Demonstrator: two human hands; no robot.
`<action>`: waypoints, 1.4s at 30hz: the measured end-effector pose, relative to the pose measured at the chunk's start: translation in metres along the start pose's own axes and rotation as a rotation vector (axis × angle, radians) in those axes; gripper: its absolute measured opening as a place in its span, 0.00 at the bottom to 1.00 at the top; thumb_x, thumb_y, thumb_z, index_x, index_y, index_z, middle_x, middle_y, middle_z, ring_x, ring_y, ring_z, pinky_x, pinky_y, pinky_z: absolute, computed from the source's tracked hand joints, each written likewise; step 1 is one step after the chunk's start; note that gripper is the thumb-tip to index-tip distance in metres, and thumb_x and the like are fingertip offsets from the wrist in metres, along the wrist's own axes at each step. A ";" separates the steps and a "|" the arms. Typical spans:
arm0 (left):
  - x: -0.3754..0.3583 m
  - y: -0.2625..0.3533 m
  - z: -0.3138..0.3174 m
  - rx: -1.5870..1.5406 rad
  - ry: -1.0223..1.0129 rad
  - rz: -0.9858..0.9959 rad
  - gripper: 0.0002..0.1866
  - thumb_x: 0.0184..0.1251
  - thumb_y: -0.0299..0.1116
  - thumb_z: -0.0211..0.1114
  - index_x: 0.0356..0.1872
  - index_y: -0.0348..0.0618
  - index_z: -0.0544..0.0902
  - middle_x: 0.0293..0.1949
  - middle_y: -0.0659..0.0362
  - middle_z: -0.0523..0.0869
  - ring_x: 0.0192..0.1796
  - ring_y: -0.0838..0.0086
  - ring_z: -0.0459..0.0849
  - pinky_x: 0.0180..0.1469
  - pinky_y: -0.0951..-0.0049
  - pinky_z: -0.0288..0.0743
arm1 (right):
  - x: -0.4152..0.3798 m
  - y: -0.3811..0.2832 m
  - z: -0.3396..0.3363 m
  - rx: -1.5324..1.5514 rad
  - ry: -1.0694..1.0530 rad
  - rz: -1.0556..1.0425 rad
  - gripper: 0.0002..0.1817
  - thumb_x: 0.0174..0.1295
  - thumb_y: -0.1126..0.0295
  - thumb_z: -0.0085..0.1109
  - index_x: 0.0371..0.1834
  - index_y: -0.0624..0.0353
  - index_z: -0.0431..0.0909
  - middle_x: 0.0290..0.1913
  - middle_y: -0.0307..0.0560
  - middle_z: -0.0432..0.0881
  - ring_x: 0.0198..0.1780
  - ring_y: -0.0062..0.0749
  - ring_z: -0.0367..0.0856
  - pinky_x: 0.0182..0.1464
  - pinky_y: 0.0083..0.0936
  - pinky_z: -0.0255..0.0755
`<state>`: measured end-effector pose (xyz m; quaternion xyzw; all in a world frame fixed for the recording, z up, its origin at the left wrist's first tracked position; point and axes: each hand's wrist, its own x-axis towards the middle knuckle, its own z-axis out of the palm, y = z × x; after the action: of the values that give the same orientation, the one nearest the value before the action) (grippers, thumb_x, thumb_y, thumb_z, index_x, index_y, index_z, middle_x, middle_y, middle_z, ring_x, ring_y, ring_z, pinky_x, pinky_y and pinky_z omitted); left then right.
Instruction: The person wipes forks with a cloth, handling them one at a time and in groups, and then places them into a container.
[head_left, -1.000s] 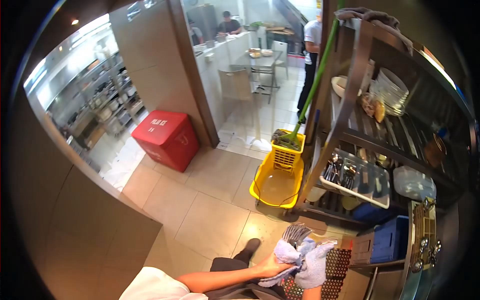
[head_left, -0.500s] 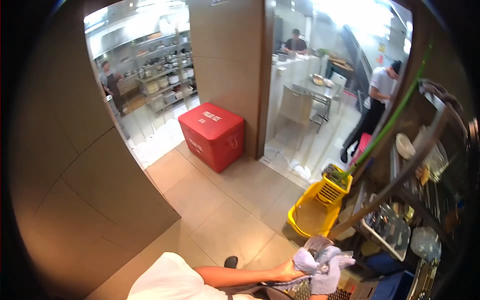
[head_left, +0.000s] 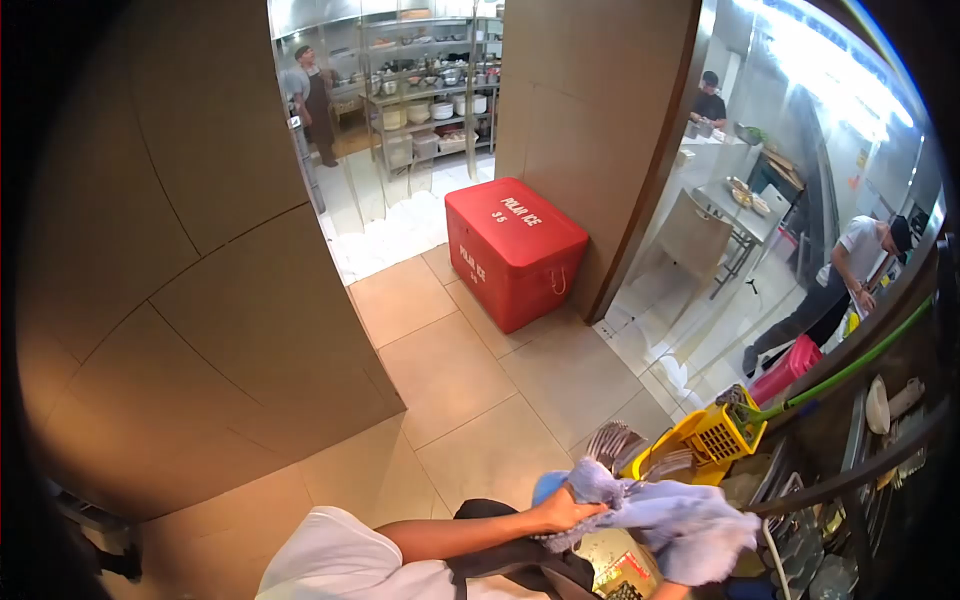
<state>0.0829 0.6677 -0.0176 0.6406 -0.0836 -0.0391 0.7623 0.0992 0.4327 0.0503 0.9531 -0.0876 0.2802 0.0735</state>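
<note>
Lilac cloth: seeming soft, lower right
Left hand: fingers clenching cloth
Right hand: hiding, grip unclear
Forks: needing handle grip

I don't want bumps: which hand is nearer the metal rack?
Right hand: hidden under cloth, it's left of the rack; the left hand, gripping cloth, is farther left.

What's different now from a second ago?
The view swung left, so the red box sits farther right in the picture. The pale purple cloth spreads out wider, rightward. Same as before: the left hand grips the cloth, and forks poke out.
</note>
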 end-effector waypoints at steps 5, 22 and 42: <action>0.009 0.006 -0.005 -0.009 0.081 -0.068 0.12 0.55 0.32 0.63 0.40 0.40 0.77 0.37 0.59 0.80 0.42 0.75 0.75 0.48 0.72 0.67 | -0.020 -0.122 0.014 1.157 -0.321 -0.039 0.25 0.52 0.62 0.53 0.48 0.67 0.61 0.39 0.52 0.74 0.40 0.43 0.73 0.48 0.31 0.64; 0.088 0.002 0.031 0.089 0.246 -0.075 0.10 0.55 0.26 0.60 0.39 0.37 0.76 0.37 0.60 0.80 0.40 0.76 0.76 0.45 0.73 0.70 | 0.066 -0.114 0.081 1.558 -0.354 0.151 0.12 0.49 0.73 0.49 0.36 0.64 0.61 0.39 0.49 0.62 0.43 0.34 0.62 0.48 0.30 0.58; 0.131 -0.050 0.122 -0.030 -0.304 -0.239 0.13 0.55 0.28 0.57 0.42 0.38 0.74 0.38 0.61 0.78 0.40 0.74 0.76 0.45 0.73 0.69 | 0.026 -0.003 0.069 0.573 -0.070 0.708 0.13 0.50 0.67 0.51 0.35 0.63 0.66 0.26 0.57 0.68 0.31 0.48 0.71 0.32 0.37 0.66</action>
<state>0.1923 0.5187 -0.0360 0.6212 -0.1206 -0.2272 0.7402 0.1574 0.4190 0.0071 0.8552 -0.3294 0.2687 -0.2965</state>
